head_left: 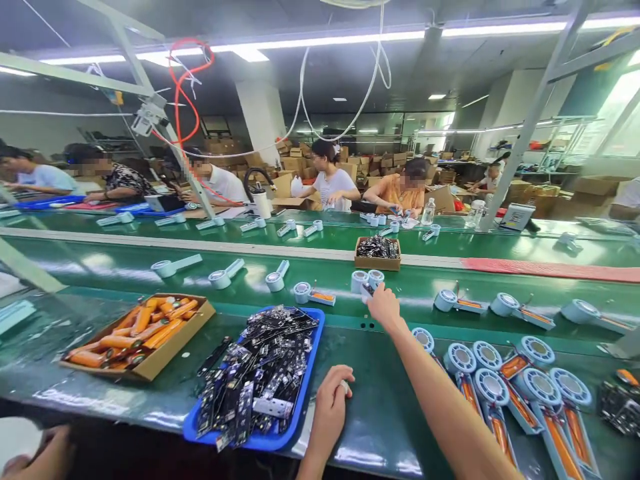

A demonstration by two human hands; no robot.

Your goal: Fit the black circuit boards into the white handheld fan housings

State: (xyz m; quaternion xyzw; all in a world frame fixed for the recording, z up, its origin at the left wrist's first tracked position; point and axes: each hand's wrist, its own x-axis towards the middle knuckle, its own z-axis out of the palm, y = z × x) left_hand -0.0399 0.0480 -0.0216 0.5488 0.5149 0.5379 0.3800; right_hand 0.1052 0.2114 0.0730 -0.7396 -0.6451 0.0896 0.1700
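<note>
My right hand [385, 307] reaches over the green conveyor belt [260, 267]. Its fingers are closed on a light-blue handheld fan [367, 295] whose handle shows a dark part; the fingers hide much of it. Two round fan heads sit together there, and which one belongs to the held handle I cannot tell. Beside the blue tray [319, 333] of black circuit boards [275, 353], my left hand [333, 400] rests on the green bench with curled fingers. Something small and white shows at those fingers; whether it is held or worn I cannot make out.
A cardboard box [150, 370] of orange battery cells stands left of the tray. Several open fans [493, 383] with orange cells lie at right. More fans [220, 277] line the belt, and a small box [379, 263] holds boards. Another person's hand [53, 450] is lower left; co-workers sit opposite.
</note>
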